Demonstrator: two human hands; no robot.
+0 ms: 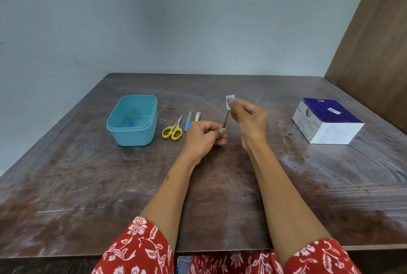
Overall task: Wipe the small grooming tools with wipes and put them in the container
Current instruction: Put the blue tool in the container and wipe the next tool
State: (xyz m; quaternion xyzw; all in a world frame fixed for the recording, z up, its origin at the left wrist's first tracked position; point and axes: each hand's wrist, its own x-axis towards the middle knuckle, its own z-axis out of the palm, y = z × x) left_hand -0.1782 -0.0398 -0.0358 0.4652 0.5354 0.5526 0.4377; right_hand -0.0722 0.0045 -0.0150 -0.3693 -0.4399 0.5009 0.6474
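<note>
Both grips pinch: left hand a metal file, right hand a wipe hiding its tip.

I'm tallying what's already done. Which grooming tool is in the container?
The small blue-handled tool, lying alone inside the teal container; the scissors, file and clippers lie on the table.

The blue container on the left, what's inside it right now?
Inside the blue container lies one small blue-handled tool on the bottom; its exact type is too small to tell. The near wall hides the part of the floor closest to the person.
</note>
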